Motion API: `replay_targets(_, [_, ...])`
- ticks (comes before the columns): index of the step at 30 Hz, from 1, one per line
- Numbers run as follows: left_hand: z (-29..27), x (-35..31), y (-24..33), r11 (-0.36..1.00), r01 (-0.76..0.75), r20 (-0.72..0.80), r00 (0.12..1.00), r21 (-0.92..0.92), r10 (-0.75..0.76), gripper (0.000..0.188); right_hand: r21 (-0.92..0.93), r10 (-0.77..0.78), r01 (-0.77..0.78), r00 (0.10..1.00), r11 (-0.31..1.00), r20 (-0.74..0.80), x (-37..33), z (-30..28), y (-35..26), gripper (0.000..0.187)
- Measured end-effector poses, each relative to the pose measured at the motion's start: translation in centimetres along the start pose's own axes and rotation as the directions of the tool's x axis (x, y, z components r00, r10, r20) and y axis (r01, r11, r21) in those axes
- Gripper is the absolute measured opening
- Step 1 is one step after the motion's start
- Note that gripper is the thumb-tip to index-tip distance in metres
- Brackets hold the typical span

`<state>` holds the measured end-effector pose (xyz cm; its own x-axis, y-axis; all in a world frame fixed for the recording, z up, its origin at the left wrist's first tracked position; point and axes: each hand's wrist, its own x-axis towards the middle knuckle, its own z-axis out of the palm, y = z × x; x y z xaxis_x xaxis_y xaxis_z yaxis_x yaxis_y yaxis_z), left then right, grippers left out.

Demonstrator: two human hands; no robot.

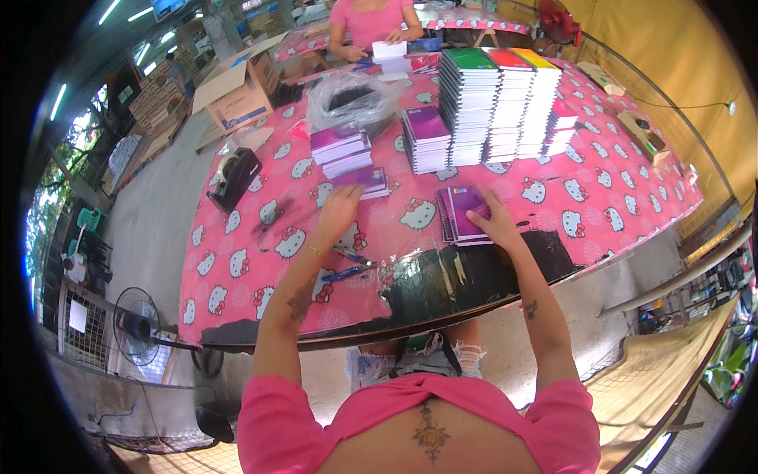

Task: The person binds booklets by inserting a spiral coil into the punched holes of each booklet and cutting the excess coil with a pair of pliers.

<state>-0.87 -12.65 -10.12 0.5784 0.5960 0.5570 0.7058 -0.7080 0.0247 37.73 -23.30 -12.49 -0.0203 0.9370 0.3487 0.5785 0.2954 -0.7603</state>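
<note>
My left hand [341,209] has its fingers closed at the near left corner of a low pile of purple notebooks [371,180]. Under my right hand [495,217] is a small stack of purple spiral notebooks [464,207] near the table's front edge; the thumb lies on the top cover and the fingers wrap its right side. Taller piles of purple notebooks stand behind, one at the left [341,144] and one nearer the middle [427,136]. A blue-handled tool [347,272] lies by my left forearm, its kind unclear.
Tall stacks of green [470,103], red [509,103] and yellow [542,99] notebooks rise at the back. A tape dispenser [235,178], plastic bag [354,101] and open carton [241,95] are leftward. Across the pink table [316,312] another person [373,28] handles white pages.
</note>
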Motion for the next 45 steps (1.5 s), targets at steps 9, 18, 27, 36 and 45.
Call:
replay_targets(9, [-4.6, -1.8, 14.5, 0.896, -0.202, -0.053, 0.979, -0.395, 0.198, 0.035, 0.483, 0.081, -0.059, 0.996, 0.873, -0.025, -9.4, 5.4, -8.7, 0.039])
replay_targets(18, [-3.7, -6.9, -3.5, 0.903, 0.390, -0.051, 0.920, 0.180, -0.387, 0.027, 0.602, 0.175, -0.040, 0.970, 0.798, -0.168, -10.6, 6.3, -8.7, 0.023])
replay_targets(27, [-7.8, -6.7, 13.4, 0.728, 0.333, 0.153, 0.940, -0.599, -0.303, 0.019, 0.520, 0.179, -0.253, 0.966, 0.816, 0.189, -10.3, 5.2, -8.6, 0.025])
replay_targets(36, [-6.6, -7.1, 13.7, 0.703, 0.291, 0.064, 0.942, -0.649, -0.330, 0.021, 0.554, 0.165, -0.289, 0.950, 0.781, 0.263, -10.0, 5.0, -8.9, 0.032])
replay_targets(45, [-5.6, -6.8, 12.3, 0.737, 0.223, 0.070, 0.970, -0.638, -0.233, 0.030, 0.559, 0.140, -0.284, 0.948, 0.779, 0.287, -10.0, 5.0, -8.7, 0.029])
